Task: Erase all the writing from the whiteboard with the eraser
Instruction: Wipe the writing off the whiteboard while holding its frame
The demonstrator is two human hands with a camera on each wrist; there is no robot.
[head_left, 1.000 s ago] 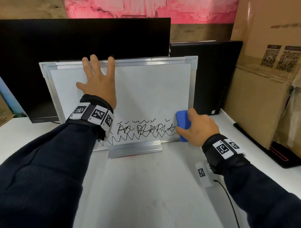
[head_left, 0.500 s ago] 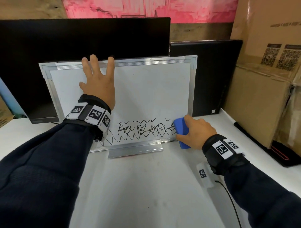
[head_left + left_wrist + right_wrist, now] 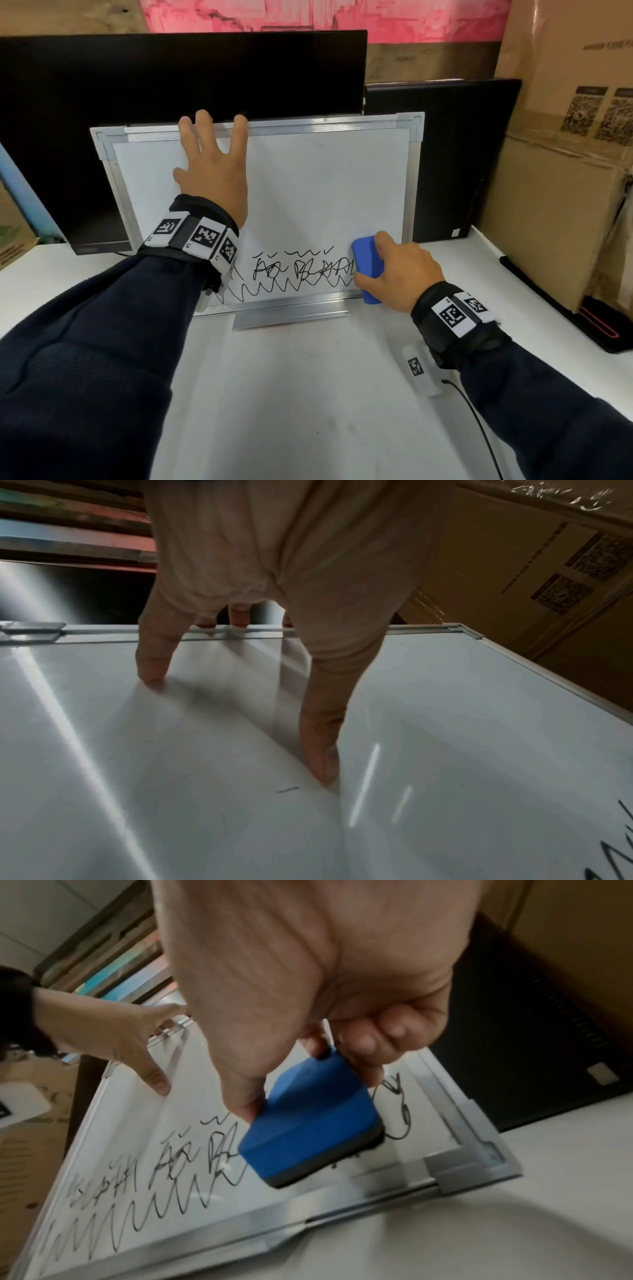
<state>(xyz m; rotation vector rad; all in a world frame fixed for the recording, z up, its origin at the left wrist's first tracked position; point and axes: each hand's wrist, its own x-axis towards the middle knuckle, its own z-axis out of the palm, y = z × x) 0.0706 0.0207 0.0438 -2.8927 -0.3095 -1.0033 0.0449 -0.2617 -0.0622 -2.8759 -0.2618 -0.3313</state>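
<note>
Since a second ago the eraser has slid left over the scribbles' right end. The left hand, fingers straight, braces the whiteboard standing on the desk; the right hand grips the eraser against its lower right.

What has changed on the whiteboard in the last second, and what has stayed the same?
The right hand, gripping the blue foam eraser, slid it left and slightly down onto the end of the black writing. The left hand still presses the aluminium-framed whiteboard; most writing remains.
</note>
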